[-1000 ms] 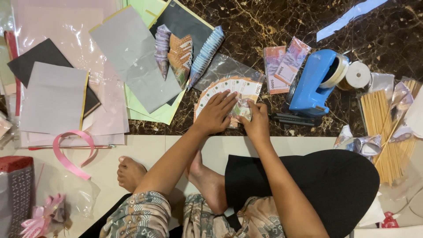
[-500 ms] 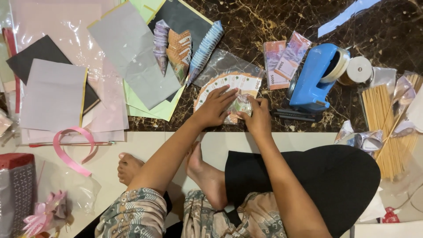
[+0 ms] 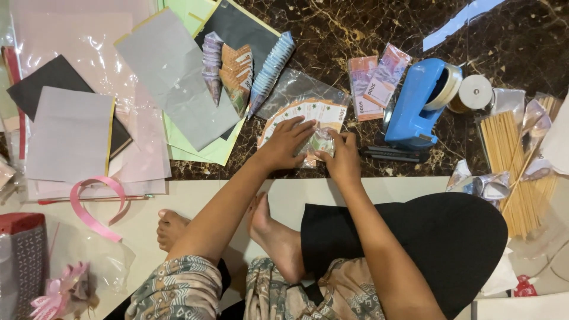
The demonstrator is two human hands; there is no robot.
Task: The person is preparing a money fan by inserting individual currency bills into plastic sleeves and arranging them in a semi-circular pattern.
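Head view, the only one. The person sits on the floor, bare feet forward, working where the dark marbled floor [image 3: 332, 24] meets the pale tiled strip.

Left hand [image 3: 288, 142]: fingers spread, pressed flat on the fan of banknotes [image 3: 308, 115], which lies on a clear plastic sheet [image 3: 296, 89] near the near edge of the marbled area. It holds the fan down and grips nothing.

Right hand [image 3: 341, 157]: fingertips pinched together on a small folded note [image 3: 322, 142] at the fan's lower right end, touching it.

Surroundings: blue tape dispenser [image 3: 418, 104] just right of the hands; black stapler-like tool [image 3: 394, 154] beside its base; flat banknote stack [image 3: 373, 83] behind; bundle of wooden skewers [image 3: 515, 160] toward the right edge; three pleated note cones [image 3: 237, 68] behind left; grey, black, green and pink paper sheets [image 3: 172, 77] toward the left edge; pink ribbon [image 3: 95, 201] on the pale strip.

Judgement on the step in hand: keeping the left palm flat should preserve the fan's spacing while the right hand sets the folded note. The note should be aligned with its neighbour's edge before pressure is released; a lifted palm risks the fan sliding on the slick plastic.
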